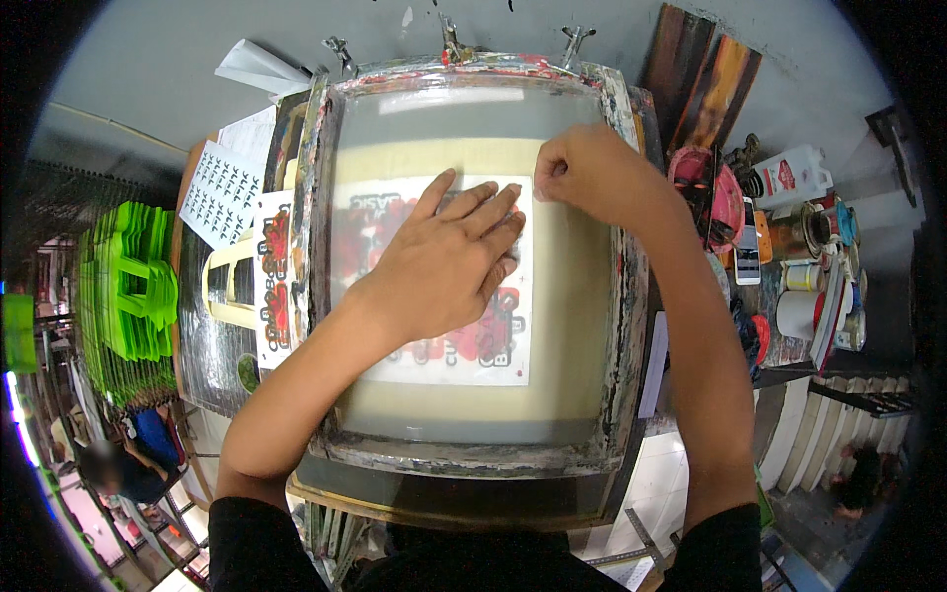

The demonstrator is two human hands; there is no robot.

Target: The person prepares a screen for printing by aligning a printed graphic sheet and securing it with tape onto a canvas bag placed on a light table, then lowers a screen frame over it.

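A screen-printing frame with paint-stained edges lies in front of me, its pale mesh stretched across it. On the mesh area is a white sheet with red and black printed designs; I cannot tell whether it lies above or below the mesh. My left hand rests flat on this sheet, fingers spread, covering part of the print. Beside the sheet's upper right corner, my right hand has its fingers curled together. Whatever they may grip there is hidden or too small to make out.
Metal clamps stand at the frame's far edge. Left are a printed sheet, a cream bag-shaped piece and green bags. Right are a phone, a pink container, a white jug and cans.
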